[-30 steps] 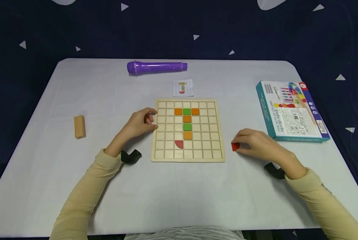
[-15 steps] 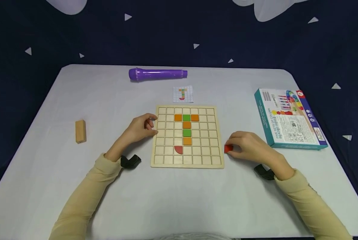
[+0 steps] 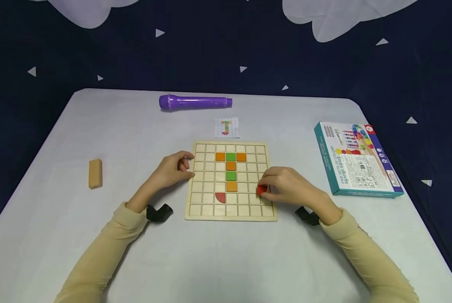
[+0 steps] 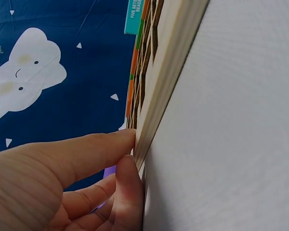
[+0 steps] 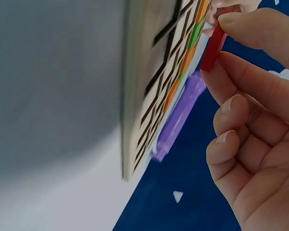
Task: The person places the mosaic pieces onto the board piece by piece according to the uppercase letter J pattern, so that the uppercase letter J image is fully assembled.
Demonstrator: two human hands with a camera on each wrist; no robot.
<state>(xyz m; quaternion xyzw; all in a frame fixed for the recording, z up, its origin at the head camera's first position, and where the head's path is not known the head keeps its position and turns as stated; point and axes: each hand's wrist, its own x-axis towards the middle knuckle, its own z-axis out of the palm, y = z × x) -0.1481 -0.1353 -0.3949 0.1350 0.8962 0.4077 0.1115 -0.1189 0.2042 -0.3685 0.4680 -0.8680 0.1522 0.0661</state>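
On the white table lies a wooden grid board with shallow square cells. Orange tiles and green tiles form a T shape in its cells, and a red quarter-circle tile sits lower left of the stem. My left hand touches the board's left edge with thumb and index fingertips, set apart. Over the board's right side, my right hand pinches a red tile between thumb and index finger. The fingers partly cover this tile in the head view.
Behind the board lies a small pattern card showing a coloured figure on a grid. A purple toy microphone lies farther back. A wooden block stands at left, and a teal-sided printed box is at right.
My right hand has moved left with the red tile, from the table beside the board to over its right columns. The left hand stays at the board's edge. The head view has tilted upward.
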